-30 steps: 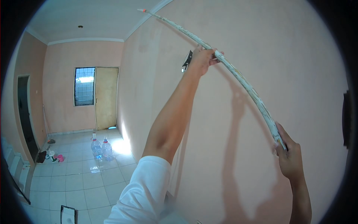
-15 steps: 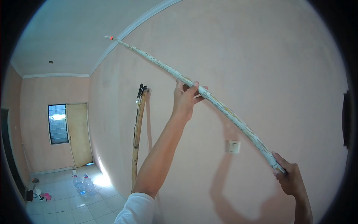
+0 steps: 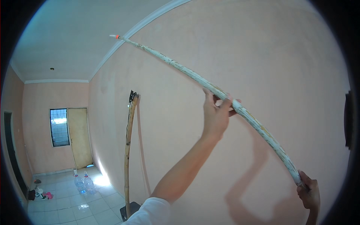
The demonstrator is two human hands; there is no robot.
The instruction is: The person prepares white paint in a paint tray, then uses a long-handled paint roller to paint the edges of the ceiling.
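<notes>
A long pole (image 3: 189, 72) with flaking whitish paint slants across the view, from the upper left down to the lower right. Its thin far end carries an orange band (image 3: 117, 36) and a pale tip near the ceiling moulding. My left hand (image 3: 219, 114) supports the pole around its middle, thumb and fingers on either side of it. At the thick lower end, my right hand (image 3: 309, 189) is wrapped round the pole.
A bamboo pole (image 3: 128, 150) with a black fitting on top leans by the wall, beside a dark object (image 3: 131, 210). Farther back are two large bottles (image 3: 89, 183), a door (image 3: 79, 138), a barred window (image 3: 59, 127) and small items on the tiled floor (image 3: 67, 202).
Both hands appear farther right and lower in the view, still on the pole. The view has shifted, and the dark object beside the bamboo pole now shows.
</notes>
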